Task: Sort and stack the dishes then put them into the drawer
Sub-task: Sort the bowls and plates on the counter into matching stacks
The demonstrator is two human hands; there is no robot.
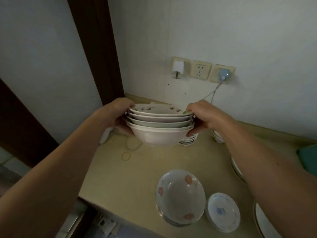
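- Where the white wall meets it at 12 o'clock, beige countertop spreading across the lower half, near edge at 7 o'clock.
- Held up off the countertop at centre: stack of nested white bowls, about five deep, green leaf pattern along the rim of the top one, roughly level.
- Gripping the stack at 9 o'clock: left hand, thumb over the top rim, fingers curled under the side of the lower bowls.
- Gripping the stack at 3 o'clock: right hand, thumb on the top rim, fingers wrapped round the lower bowls' edge.
- Resting on the countertop at 5 o'clock, well apart from the held stack: wide bowl with pink flowers, seemingly on top of another like it.
- Just beside that, further toward 5 o'clock: small white saucer with a blue motif, topping a short pile.
- Cut off by the frame's edge at 4 to 5 o'clock: white plates, partly hidden by the right forearm.
- Behind the held stack, toward 1 o'clock: low stack of small ribbed dishes, mostly hidden.
- On the wall at 12 to 1 o'clock: row of three sockets, white plug in the left one, blue charger with a cable in the right one.
- Lying flat on the countertop at 7 o'clock of the held stack: yellow rubber band.
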